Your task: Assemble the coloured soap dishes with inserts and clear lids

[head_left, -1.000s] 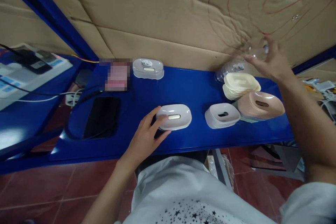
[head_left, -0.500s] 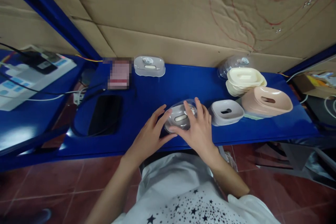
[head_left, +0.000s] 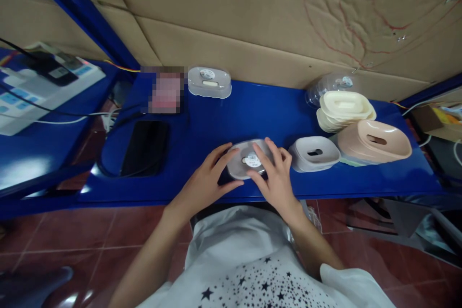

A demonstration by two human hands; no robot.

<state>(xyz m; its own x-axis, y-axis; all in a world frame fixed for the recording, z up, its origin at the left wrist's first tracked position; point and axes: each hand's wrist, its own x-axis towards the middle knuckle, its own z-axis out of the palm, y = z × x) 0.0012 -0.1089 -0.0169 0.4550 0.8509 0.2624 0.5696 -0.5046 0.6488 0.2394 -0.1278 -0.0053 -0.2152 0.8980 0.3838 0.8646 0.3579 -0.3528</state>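
Observation:
Between my hands, near the table's front edge, sits a rounded oval plastic box [head_left: 240,166] with a clear top and a round white sticker [head_left: 253,160]. My left hand [head_left: 209,171] grips its left side, thumb in front and fingers behind. On the right side, my right hand [head_left: 276,171] has its index finger on top by the sticker and the other fingers round the far end. A similar clear-topped box [head_left: 209,83] with a sticker stands at the back left. Just right of my right hand are stacked white slotted oval parts [head_left: 314,154].
At the right stand pink slotted oval shells [head_left: 382,142], stacked cream oval parts [head_left: 346,106] and clear plastic covers [head_left: 328,89]. A black phone-like slab [head_left: 144,148] with a cable lies left. A power strip [head_left: 54,96] is farther left. Cardboard [head_left: 224,24] lines the back.
The clear top, tilted before, now lies flatter over the box, and its sticker shows near the middle. My right thumb has shifted right. The camera view has moved slightly.

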